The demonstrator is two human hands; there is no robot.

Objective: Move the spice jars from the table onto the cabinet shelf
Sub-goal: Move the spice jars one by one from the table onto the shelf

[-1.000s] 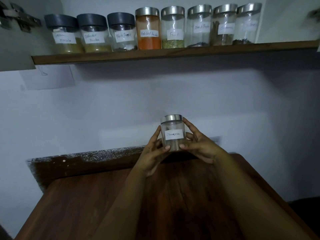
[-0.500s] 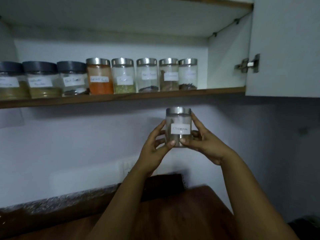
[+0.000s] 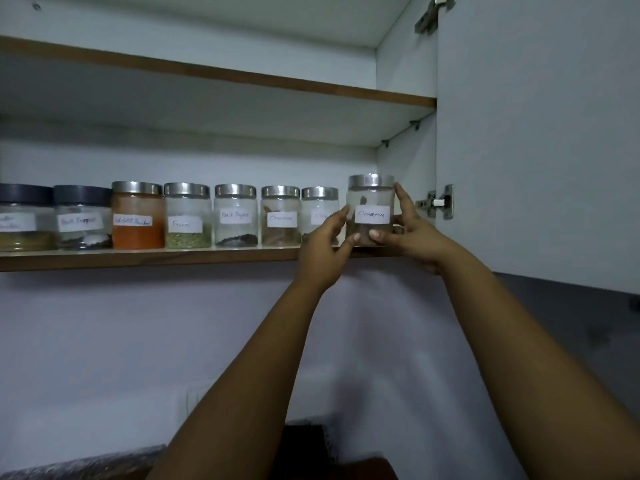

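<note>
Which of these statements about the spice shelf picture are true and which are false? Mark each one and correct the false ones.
1. Both hands hold the cinnamon jar. True: the left hand and right hand grip it from either side.
2. The held jar has a dark plastic lid. False: its lid is shiny metal.
3. The orange powder jar stands on the shelf. True.
4. The held jar is at the left end of the row. False: it is at the right end, near the cabinet door.

— What's up there?
— A white cabinet (image 3: 405, 98), its door (image 3: 536, 133) swung open on metal hinges (image 3: 437, 202).
— And below?
— A pale wall (image 3: 121, 341), dimly lit, with a dark wooden table (image 3: 374, 469).
</note>
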